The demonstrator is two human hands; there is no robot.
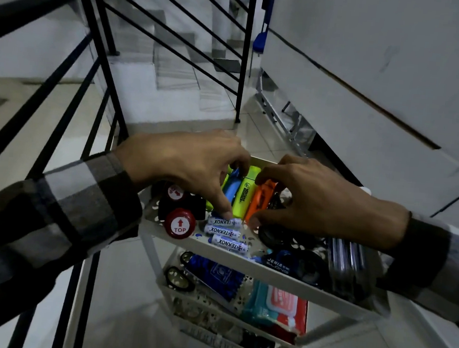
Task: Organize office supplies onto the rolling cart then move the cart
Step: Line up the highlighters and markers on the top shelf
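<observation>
Grip: left hand [190, 165] thumb on batteries [223, 230]; right hand [317, 198] pinches orange highlighter [260, 201].
Handling: light, stiff, batteries roll; take mid-barrel.
Place: cart [243, 261] top tray.

dim stairwell, black railing [100, 51], tiled floor [257, 132]

Two bare hands, left hand [184, 164] and right hand [328, 202], no rings, watch or gloves visible. Long sleeves on both arms: left sleeve [52, 214] is plaid flannel, broad grey, black and pale checks (cuff ends at wrist). Right sleeve [437, 264] has the same plaid, with a darker cuff band.
</observation>
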